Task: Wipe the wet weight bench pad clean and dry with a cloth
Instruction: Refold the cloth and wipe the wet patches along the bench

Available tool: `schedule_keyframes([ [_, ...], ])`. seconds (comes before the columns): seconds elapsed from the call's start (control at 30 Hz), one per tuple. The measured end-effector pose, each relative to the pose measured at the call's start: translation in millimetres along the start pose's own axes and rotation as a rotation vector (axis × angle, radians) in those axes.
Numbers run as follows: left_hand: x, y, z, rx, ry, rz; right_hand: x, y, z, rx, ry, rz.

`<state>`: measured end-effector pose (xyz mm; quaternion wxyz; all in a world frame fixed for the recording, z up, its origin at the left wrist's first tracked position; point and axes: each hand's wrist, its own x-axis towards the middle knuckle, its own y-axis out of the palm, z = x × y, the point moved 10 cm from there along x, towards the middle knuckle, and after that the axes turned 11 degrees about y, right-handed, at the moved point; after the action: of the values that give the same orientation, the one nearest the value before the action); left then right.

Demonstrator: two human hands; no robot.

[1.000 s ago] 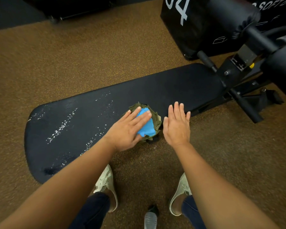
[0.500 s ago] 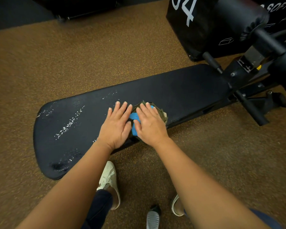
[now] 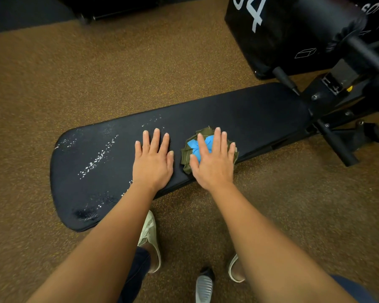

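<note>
A long black bench pad lies across the brown floor. White water droplets speckle its left half; the right half looks dry. A bunched olive-green and blue cloth sits near the pad's front edge. My right hand presses flat on the cloth with straight, spread fingers. To the cloth's left, my left hand rests flat on the bare pad, fingers straight, apart from the cloth.
The bench's black metal frame and bars stick out at the right end. A large black soft box with white print stands behind it. My two feet in pale shoes stand on the brown speckled floor just below the pad.
The cloth passed from under my left hand to under my right. My left hand slid off to the left onto the bare pad, and the right hand now covers the cloth.
</note>
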<state>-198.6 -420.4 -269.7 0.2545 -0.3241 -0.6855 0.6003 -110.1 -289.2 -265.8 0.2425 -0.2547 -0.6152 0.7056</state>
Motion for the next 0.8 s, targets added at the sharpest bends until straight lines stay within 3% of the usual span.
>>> schedule_keyframes([
  [0.2, -0.6, 1.6, 0.7, 0.008, -0.008, 0.016, -13.4, -2.6, -14.2, 0.052, -0.174, -0.026],
  [0.4, 0.0, 2.7, 0.6, 0.001, -0.005, 0.019, 16.4, -6.4, -40.5, 0.002, 0.118, -0.014],
  [0.6, -1.0, 0.8, 1.0, -0.001, -0.008, 0.021, -1.2, -4.5, -39.2, 0.024, -0.149, 0.008],
  [0.8, -1.2, 0.2, -0.4, 0.001, -0.006, 0.013, 41.7, -9.3, -62.2, 0.022, 0.177, 0.014],
])
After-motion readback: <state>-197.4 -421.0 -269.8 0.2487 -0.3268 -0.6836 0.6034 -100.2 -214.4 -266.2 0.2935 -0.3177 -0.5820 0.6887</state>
